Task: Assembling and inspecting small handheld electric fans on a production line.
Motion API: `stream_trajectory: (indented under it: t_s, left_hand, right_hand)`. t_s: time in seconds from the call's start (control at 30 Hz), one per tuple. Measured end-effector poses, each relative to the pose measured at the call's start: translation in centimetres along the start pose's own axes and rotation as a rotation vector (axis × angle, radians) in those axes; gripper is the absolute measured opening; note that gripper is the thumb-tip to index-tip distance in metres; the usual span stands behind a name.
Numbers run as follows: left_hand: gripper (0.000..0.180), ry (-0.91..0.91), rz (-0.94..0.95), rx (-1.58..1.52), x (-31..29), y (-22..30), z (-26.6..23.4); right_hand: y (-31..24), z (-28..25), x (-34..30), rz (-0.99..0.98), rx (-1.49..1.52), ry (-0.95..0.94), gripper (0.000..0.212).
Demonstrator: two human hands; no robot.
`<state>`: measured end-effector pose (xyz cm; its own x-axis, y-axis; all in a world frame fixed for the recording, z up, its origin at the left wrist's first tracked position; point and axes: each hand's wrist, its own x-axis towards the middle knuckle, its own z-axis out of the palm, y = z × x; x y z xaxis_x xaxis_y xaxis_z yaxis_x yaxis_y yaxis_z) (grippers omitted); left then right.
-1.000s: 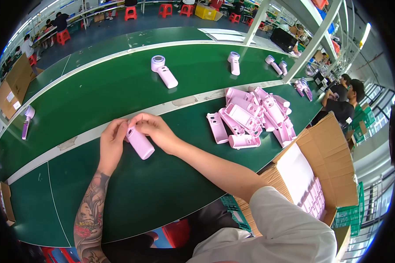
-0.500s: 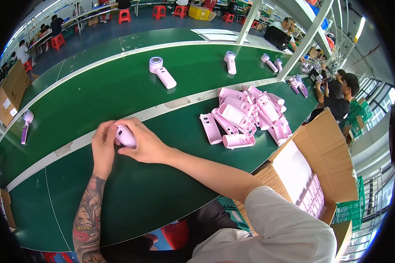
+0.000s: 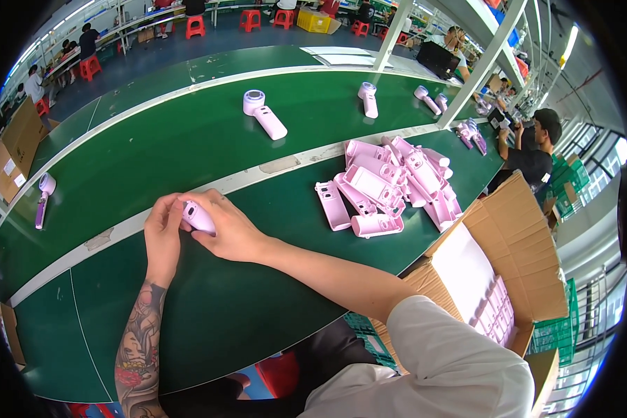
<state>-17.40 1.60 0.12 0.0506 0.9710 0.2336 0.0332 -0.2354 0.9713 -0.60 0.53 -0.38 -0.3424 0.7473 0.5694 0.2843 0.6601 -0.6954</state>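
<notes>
Both hands are closed round a pink plastic handle casing [image 3: 199,218] above the near side of the green table. My left hand [image 3: 164,221] grips its far left end, with the fingertips partly hidden behind it. Wrapped over its top and right side is my right hand [image 3: 231,226], the thumb along the near edge. A dark oval opening shows on the casing's upper face. To the right lies a heap of pink casing shells [image 3: 390,182], some with their hollow side up.
Pink devices with round heads, one of them [image 3: 265,115] ahead, lie on the green conveyor belt [image 3: 167,136] beyond the pale rail [image 3: 251,175]. An open cardboard box [image 3: 519,261] holding pink shells stands at right. A co-worker [image 3: 536,150] sits farther right beside a metal post [image 3: 484,66].
The round-headed devices on the belt have shifted slightly right. Both hands keep hold of the casing, almost unmoved. The co-worker at right has changed posture.
</notes>
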Motion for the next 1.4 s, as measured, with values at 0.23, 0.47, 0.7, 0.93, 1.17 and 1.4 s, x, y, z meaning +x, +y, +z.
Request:
stream_trajectory:
  t_s: [0.23,0.47,0.7,0.93,1.17,1.4]
  left_hand:
    - [0.021,-0.014,0.009,-0.008,0.0,0.2,0.2]
    - [0.021,-0.014,0.012,-0.016,-0.1,0.2,0.2]
    - [0.022,-0.009,0.006,-0.014,-0.1,0.1,0.2]
    - [0.022,-0.010,0.001,0.000,-0.4,0.4,0.2]
    - [0.022,-0.032,0.009,-0.018,0.1,0.4,0.5]
    - [0.022,0.003,0.036,0.015,-0.4,0.2,-0.5]
  right_hand:
    - [0.0,0.0,-0.1,-0.017,0.001,0.004,0.070]
    - [0.0,0.0,-0.2,0.048,-0.014,-0.019,0.070]
    - [-0.2,-0.2,-0.1,0.033,0.006,0.000,0.068]
    - [-0.6,-0.1,-0.1,0.036,-0.011,0.009,0.066]
    - [-0.6,-0.7,-0.1,0.040,-0.066,0.057,0.062]
    - [-0.5,0.4,0.2,-0.035,-0.046,0.105,0.058]
